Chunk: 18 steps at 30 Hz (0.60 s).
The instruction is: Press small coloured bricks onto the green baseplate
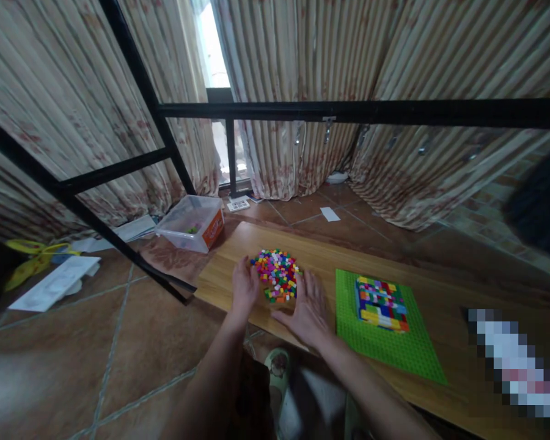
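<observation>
- Basically, nearest: pale slipper on a foot below the near edge of the wooden tbl; both forearms reach in from the bottom.
- R hand: wide, fingers fanned fwd along the R side of the pile, thumb out toward the near edge; fingertips at the outer bricks. Can't tell if any brick is under the palm.
- L hand: loosely curved, part-open, upright just beside the pile's L side. Can't tell if a brick is in it.
- Loose bricks: small, multicolr (pink, white, yellow, red, green, blue, etc.), heaped on the tbl btwn the hands, a few strays at the near side.
- Green baseplate: flat on tbl, R of the R hand, apart from it. On it, a multicolr brick build, approx. rectangular, yellow/white strip along near side.
- Far R of tbl: pixelated whitish patch; can't tell what.
- Beyond tbl's L end, on tiled flr: clear plastic bin w/ orange label, a few colored bits inside.
- White paper on flr past the tbl.
- Black metal frame spans across; clips hang off it.
- Farthest: striped floral curtains, bright window in the gap.
</observation>
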Motion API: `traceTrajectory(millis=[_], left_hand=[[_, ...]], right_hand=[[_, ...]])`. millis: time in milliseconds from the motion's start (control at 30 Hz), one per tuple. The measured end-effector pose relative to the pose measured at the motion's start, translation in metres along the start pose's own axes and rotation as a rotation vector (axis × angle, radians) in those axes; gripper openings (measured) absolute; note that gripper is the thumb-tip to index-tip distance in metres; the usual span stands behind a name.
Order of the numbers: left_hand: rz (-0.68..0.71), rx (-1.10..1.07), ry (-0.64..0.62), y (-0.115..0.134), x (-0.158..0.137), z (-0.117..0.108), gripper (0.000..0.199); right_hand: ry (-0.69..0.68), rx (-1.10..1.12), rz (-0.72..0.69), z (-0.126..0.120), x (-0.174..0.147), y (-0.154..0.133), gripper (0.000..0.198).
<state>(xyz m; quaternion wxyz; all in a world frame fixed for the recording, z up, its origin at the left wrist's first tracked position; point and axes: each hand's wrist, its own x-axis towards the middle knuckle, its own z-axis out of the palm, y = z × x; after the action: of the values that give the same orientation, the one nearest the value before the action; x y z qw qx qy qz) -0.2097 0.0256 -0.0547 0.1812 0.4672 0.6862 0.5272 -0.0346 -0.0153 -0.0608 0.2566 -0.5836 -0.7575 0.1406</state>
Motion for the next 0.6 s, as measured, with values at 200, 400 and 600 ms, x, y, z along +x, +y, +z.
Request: traceTrajectory(millis=[200,400,600], left_hand=[[0.118,-0.033,-0.069,0.002,-0.004,0.017,0.035],[0.186,0.044,-0.151,0.003,-0.015,0.027,0.038],[0.221,0.15,-0.15,0.009,-0.025,0.035,0.035]], right_hand=[[-0.051,-0.092,-0.005,0.021,0.034,-0.001,0.108],[-0.039,-0.184,-0.103,0.021,0.04,-0.003,0.068],[-0.013,-0.145,-0.119,0.018,0.038,-0.004,0.051]])
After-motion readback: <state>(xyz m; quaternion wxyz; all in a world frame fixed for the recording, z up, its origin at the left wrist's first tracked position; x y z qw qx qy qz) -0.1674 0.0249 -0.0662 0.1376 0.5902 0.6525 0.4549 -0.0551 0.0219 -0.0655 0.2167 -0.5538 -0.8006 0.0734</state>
